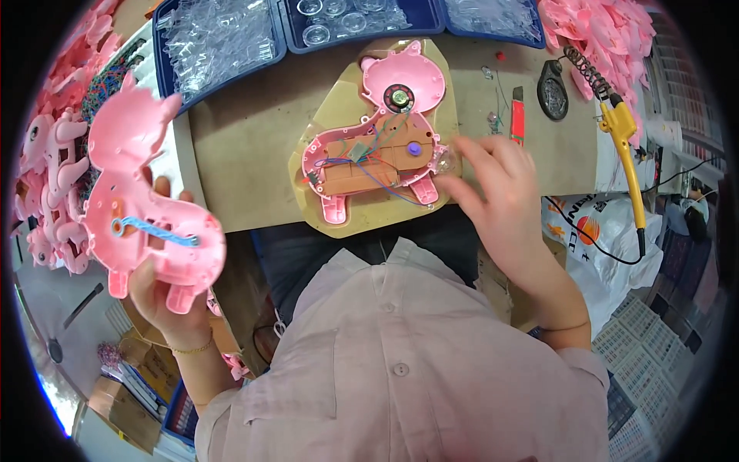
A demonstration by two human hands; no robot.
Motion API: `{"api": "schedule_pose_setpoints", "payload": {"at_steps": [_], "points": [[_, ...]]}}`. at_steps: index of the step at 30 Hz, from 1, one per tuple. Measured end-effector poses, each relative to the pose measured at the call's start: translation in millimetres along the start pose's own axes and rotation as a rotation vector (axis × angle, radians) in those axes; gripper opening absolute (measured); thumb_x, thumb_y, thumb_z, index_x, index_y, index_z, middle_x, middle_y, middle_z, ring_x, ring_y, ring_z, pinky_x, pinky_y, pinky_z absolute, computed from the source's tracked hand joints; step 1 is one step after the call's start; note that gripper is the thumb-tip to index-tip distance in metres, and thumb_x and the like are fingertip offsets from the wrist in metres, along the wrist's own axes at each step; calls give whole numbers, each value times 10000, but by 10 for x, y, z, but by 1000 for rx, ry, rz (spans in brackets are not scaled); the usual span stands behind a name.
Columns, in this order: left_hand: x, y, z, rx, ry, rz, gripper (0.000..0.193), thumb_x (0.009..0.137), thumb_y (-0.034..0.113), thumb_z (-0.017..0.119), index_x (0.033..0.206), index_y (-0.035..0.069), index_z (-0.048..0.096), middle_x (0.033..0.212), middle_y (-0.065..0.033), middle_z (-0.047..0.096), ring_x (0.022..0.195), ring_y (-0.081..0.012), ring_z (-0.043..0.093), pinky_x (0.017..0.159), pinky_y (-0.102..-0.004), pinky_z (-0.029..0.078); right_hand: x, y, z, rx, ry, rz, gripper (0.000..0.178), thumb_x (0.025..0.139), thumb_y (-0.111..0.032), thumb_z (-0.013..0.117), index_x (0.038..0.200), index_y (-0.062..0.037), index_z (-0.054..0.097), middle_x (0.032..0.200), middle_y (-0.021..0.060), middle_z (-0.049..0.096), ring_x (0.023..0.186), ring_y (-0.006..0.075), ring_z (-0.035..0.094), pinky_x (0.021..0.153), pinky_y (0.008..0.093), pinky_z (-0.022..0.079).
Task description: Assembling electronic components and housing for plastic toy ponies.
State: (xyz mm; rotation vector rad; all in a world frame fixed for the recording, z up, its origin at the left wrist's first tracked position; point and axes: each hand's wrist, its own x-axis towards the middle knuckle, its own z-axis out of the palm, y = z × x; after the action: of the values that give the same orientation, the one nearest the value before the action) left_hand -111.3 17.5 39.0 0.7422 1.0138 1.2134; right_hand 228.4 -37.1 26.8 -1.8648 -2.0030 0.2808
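— Two halves of one pink toy animal are out, and you have one in each spot. Where is the top half?

— Your left hand [165, 296] has it. Your fingers are closed around the pink shell half [142, 192] and hold it up in the air, off to the left of the table, with the inside facing you. A little blue strip sits in it.

— And the other half?

— The open toy half [381, 138] lies flat in a tan holder [323, 115] in the middle of the table. You can see its round speaker [399, 98], the brown circuit board [362, 162] and thin wires [385, 181] inside.

— What is your right hand doing?

— Your right hand [493, 192] is spread open, holding nothing. Its fingertips rest just beside the right edge of the toy in the holder, near the back leg.

— So what step is this?

— It looks like the putting-together step: the inside parts are in, and the cover is not on yet.

— What does the next move need?

— I think you must tuck the wires in flat so none get pinched, then line up the ears and legs before the shell goes down. The yellow soldering iron [627, 146] lies well apart on the right, so mind its cord.
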Motion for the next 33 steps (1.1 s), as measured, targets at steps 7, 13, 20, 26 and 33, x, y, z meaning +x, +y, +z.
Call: {"api": "schedule_pose_setpoints", "payload": {"at_steps": [7,13,20,26,33], "points": [[86,-154,382,222,-52,-93,507,915,163,440,1349,-72,325,1319,-239,437,1219,-325,465,1011,-449,411,4,150,-145,48,-2,-338,402,668,6,700,1060,-49,631,1036,81,594,840,223,564,704,350,449],[78,-95,358,-106,-113,-231,443,961,156,418,1334,-73,353,1318,-225,456,1211,-276,483,1009,-424,415,258,-66,-50,-66,-63,-810,311,661,-74,683,970,-73,644,1156,50,578,843,158,549,670,298,445],[49,-85,583,75,-199,-286,351,949,211,507,1186,-47,502,1065,-147,631,908,-199,650,814,-337,531,408,-225,3,344,-224,-588,280,691,-67,681,968,-68,644,938,54,615,695,210,579,584,323,449],[146,-301,835,56,-83,-299,318,947,210,534,1171,-15,511,1037,-76,623,882,-143,639,739,-285,526,316,-271,141,448,-100,-441,334,701,-9,677,1030,-53,639,816,66,613,667,228,598,564,327,467],[218,-278,863,431,-158,-142,278,804,65,657,1053,-38,589,909,-55,641,796,-101,600,701,-260,490,330,-367,-43,467,-108,-419,244,696,17,694,931,-22,642,846,83,634,691,227,626,561,317,492]]}}
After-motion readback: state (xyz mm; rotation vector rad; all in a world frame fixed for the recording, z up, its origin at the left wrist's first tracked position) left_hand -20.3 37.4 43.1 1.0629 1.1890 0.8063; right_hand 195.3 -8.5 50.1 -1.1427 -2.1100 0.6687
